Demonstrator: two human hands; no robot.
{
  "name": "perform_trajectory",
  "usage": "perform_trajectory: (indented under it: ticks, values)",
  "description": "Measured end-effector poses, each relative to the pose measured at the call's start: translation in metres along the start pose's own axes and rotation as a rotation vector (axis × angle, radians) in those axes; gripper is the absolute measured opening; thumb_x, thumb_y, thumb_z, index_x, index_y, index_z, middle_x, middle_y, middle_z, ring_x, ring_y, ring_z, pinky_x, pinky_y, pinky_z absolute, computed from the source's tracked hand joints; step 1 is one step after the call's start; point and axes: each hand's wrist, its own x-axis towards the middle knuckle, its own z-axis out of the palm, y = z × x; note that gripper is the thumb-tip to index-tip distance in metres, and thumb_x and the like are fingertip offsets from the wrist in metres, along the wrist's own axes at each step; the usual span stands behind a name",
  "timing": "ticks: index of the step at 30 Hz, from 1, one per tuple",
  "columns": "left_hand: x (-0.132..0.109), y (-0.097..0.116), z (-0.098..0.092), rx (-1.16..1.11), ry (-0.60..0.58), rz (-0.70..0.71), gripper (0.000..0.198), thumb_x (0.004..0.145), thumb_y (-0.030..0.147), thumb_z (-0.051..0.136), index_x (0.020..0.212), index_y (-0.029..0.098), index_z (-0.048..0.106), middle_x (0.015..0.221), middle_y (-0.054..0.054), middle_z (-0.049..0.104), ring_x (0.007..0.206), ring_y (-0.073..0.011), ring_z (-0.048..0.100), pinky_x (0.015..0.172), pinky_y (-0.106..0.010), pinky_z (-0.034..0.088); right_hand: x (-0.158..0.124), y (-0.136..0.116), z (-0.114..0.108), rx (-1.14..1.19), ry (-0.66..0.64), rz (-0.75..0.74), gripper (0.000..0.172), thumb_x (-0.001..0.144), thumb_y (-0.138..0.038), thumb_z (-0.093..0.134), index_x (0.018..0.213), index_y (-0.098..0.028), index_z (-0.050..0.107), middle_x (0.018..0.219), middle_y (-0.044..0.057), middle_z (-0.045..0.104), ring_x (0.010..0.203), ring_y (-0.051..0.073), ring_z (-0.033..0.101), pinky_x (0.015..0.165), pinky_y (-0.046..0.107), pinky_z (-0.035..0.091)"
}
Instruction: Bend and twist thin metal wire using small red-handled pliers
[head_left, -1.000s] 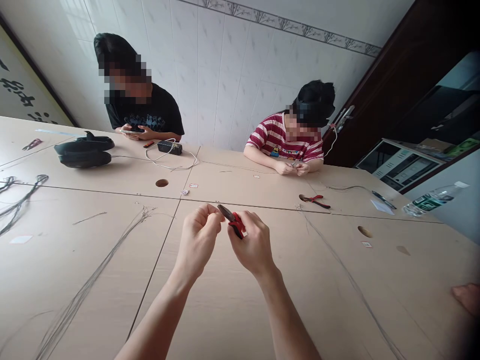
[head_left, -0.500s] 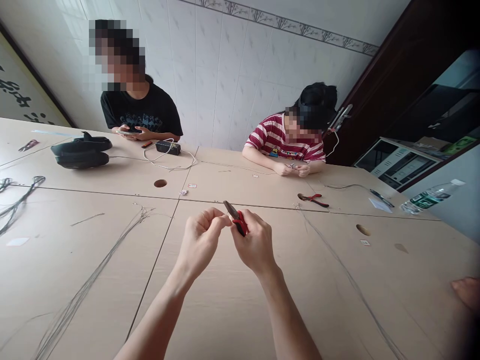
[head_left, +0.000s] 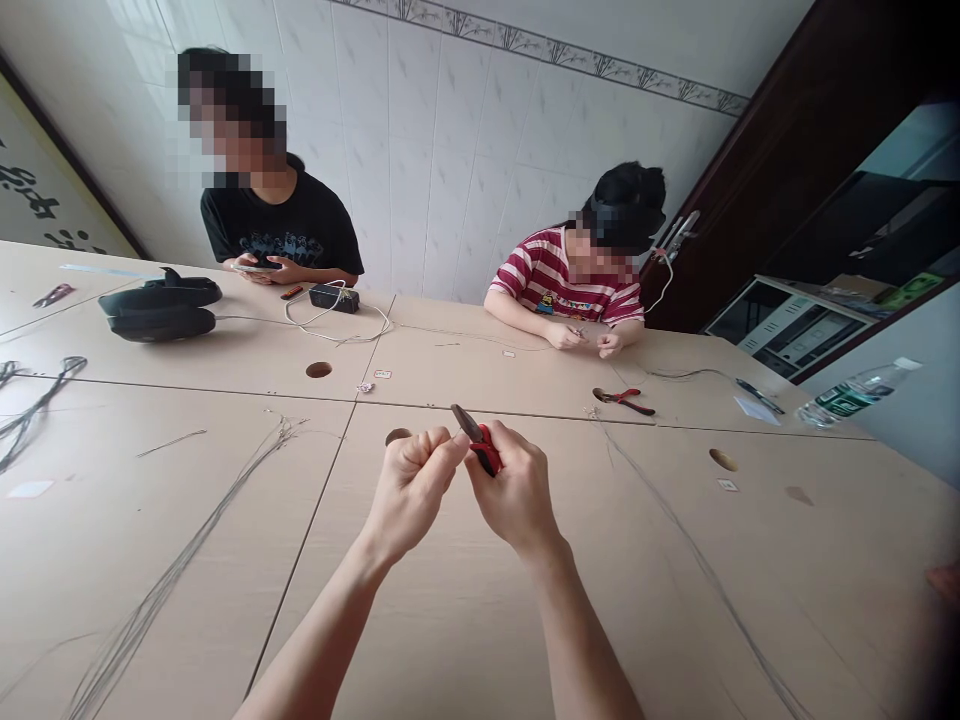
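Observation:
Red-handled pliers (head_left: 480,440) with dark metal jaws sit in my right hand (head_left: 517,485), its fingers wrapped round the grips. The jaws point up and to the left. Close beside them, my left hand (head_left: 412,490) is closed in a pinch, thumb against the curled fingers. Whatever lies in that pinch is too small or too hidden to make out. Both hands are raised over the table (head_left: 450,620), near its middle. Thin grey wires (head_left: 217,510) lie in a bundle to the left, and another wire strand (head_left: 675,520) runs along the right.
Across the table sit a person in black (head_left: 285,225) with a phone and a person in stripes (head_left: 570,275) handling something small. A second pair of pliers (head_left: 626,400), a water bottle (head_left: 855,392), a black bag (head_left: 161,308) and a black box with a white cable (head_left: 334,297) lie around.
My left hand has turned slightly and curled more tightly, shifting a little to the right against the pliers. The striped-shirt person's hands have moved apart. The view has shifted slightly.

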Motion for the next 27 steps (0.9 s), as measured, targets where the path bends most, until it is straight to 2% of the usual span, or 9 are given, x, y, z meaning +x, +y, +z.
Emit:
perform_trajectory:
  ticks: [27]
  values:
    - [-0.0010,-0.0026,0.0049,-0.009,0.036,-0.038,0.045,0.088,0.026,0.051,0.057,0.021,0.019,0.053,0.008,0.016,0.048,-0.0073,0.012,0.046,-0.026,0.013,0.0043,0.0070,0.0001,0.060,-0.080,0.096,0.018,0.080,-0.023,0.046,0.066,-0.023,0.035,0.055,-0.006,0.037,0.051,0.012,0.033,0.050,0.022,0.029]
